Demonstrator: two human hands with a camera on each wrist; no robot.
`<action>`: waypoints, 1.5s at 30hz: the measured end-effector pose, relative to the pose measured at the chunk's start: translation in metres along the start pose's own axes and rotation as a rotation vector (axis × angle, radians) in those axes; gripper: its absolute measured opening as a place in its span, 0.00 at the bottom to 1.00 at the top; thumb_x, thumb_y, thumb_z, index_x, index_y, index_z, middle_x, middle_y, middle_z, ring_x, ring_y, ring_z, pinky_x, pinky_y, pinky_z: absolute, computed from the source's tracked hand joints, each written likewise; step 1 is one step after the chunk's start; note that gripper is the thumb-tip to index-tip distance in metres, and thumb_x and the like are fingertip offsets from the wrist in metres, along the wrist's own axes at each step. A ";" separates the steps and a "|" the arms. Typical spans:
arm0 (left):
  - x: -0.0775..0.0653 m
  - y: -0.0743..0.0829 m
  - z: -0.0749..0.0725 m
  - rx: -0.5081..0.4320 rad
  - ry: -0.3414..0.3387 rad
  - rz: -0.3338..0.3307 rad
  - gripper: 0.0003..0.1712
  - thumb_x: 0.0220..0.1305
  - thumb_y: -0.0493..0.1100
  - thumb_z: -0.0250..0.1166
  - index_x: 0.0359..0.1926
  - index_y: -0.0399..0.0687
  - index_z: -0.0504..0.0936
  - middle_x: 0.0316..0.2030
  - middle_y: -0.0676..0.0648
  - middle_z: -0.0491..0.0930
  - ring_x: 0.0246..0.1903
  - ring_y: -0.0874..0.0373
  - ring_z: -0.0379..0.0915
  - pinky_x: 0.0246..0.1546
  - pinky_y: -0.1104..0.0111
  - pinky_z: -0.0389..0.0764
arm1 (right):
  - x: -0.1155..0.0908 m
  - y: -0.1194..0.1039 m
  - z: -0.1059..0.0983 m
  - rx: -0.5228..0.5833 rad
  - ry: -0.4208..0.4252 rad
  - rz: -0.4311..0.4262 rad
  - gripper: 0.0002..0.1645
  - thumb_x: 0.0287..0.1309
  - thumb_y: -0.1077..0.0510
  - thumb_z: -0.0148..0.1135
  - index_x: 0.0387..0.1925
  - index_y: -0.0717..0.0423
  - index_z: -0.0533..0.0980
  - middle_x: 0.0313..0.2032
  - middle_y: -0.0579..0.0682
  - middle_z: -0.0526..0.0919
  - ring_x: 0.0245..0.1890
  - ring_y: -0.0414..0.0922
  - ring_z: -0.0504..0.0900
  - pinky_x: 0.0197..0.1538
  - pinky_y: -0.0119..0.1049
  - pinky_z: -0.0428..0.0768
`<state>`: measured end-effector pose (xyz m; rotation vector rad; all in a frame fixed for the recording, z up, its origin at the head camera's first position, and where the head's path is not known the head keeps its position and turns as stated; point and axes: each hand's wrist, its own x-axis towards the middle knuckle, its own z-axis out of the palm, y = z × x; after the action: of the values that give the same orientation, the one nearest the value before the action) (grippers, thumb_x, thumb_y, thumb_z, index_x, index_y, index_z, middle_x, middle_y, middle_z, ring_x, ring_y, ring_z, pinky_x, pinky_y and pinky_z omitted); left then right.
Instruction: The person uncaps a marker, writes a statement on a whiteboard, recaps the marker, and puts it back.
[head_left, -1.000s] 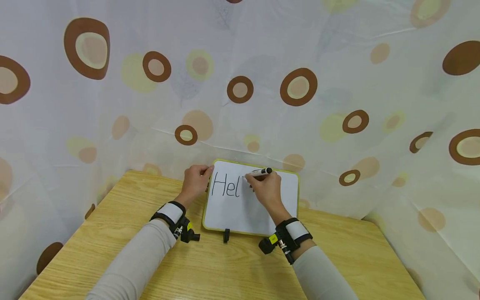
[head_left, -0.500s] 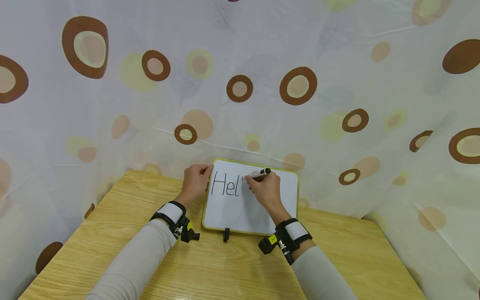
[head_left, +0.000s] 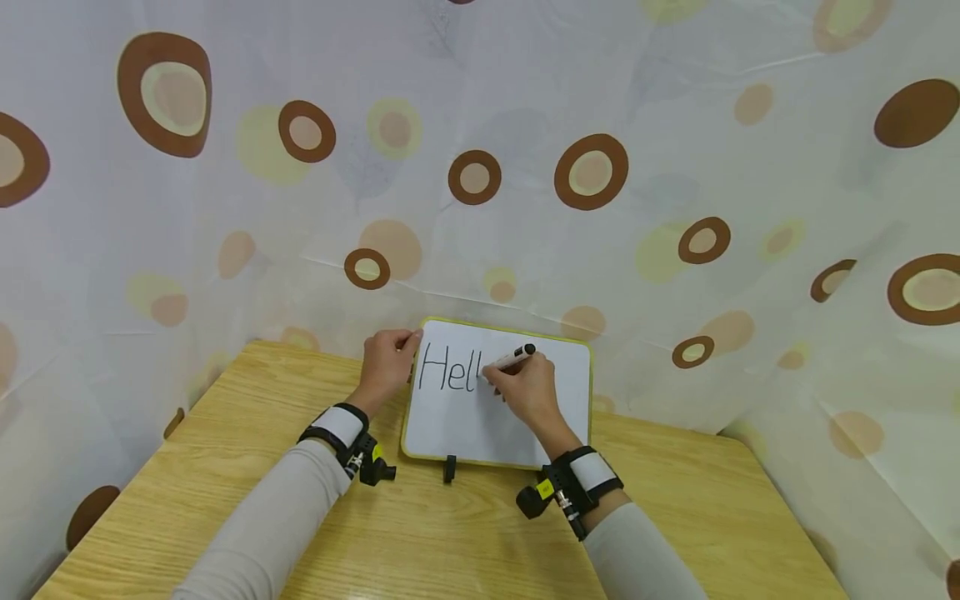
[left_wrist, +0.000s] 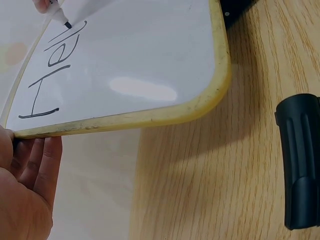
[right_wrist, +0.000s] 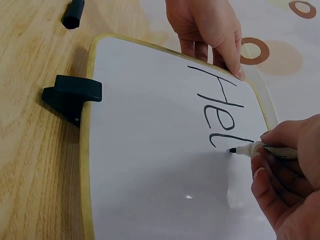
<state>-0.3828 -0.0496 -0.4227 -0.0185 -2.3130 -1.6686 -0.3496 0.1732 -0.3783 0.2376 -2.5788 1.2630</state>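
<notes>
Marker Meets Whiteboard in Black Script

A person in pale grey sleeves [head_left: 266, 517] writes at a yellow-framed whiteboard [head_left: 465, 425], which stands propped on a wooden table [head_left: 450, 550] and leans back slightly. The right hand [head_left: 531, 385] pinches a white marker [head_left: 513, 358], thumb and fingers closed in around the barrel, its black rear end angled up and to the right. The marker's dark tip is at the board's surface, just beside black lettering [head_left: 446, 368] that reads "Hel", with a shorter upright stroke following. The left hand [head_left: 385, 367] grips the board's left edge near the top corner, thumb at the front and fingers behind the frame, with only the board's thickness between them. How firmly it presses, one cannot tell.

A black foot [right_wrist: 75, 92] clasps the board's lower edge and rests on the tabletop. Both wrists wear black straps with a white band, the left strap [head_left: 337, 427] and the right strap [head_left: 592, 471] each carrying a small camera. Behind the board hangs a pale backdrop [head_left: 420, 200] printed with brown, peach and yellowish ovals.
</notes>
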 end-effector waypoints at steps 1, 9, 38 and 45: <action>0.000 0.000 0.000 0.000 0.001 -0.001 0.19 0.78 0.50 0.58 0.39 0.41 0.88 0.31 0.43 0.83 0.20 0.54 0.76 0.21 0.68 0.78 | -0.001 0.000 0.000 0.004 -0.006 0.001 0.06 0.56 0.60 0.74 0.27 0.58 0.87 0.23 0.57 0.87 0.22 0.54 0.85 0.23 0.35 0.81; 0.000 0.001 -0.001 0.001 0.000 0.003 0.19 0.78 0.48 0.58 0.39 0.40 0.87 0.31 0.43 0.83 0.22 0.54 0.77 0.21 0.69 0.79 | -0.007 0.003 0.001 0.001 -0.039 0.025 0.07 0.56 0.59 0.75 0.26 0.58 0.87 0.22 0.55 0.86 0.22 0.52 0.85 0.23 0.36 0.82; 0.002 0.001 -0.001 -0.006 -0.014 -0.003 0.19 0.79 0.50 0.57 0.46 0.40 0.88 0.36 0.42 0.84 0.29 0.52 0.80 0.26 0.67 0.84 | -0.001 0.002 -0.021 0.010 0.014 0.079 0.07 0.57 0.57 0.74 0.30 0.58 0.87 0.27 0.59 0.88 0.26 0.57 0.87 0.25 0.36 0.82; 0.000 -0.001 -0.004 -0.009 -0.015 -0.019 0.19 0.79 0.50 0.57 0.47 0.40 0.87 0.37 0.43 0.84 0.30 0.52 0.80 0.26 0.67 0.85 | -0.003 0.003 -0.018 0.031 0.008 0.079 0.08 0.58 0.57 0.74 0.30 0.58 0.87 0.27 0.59 0.88 0.26 0.58 0.87 0.26 0.36 0.83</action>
<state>-0.3818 -0.0539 -0.4227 -0.0112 -2.3241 -1.6933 -0.3452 0.1898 -0.3710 0.1374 -2.5865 1.3288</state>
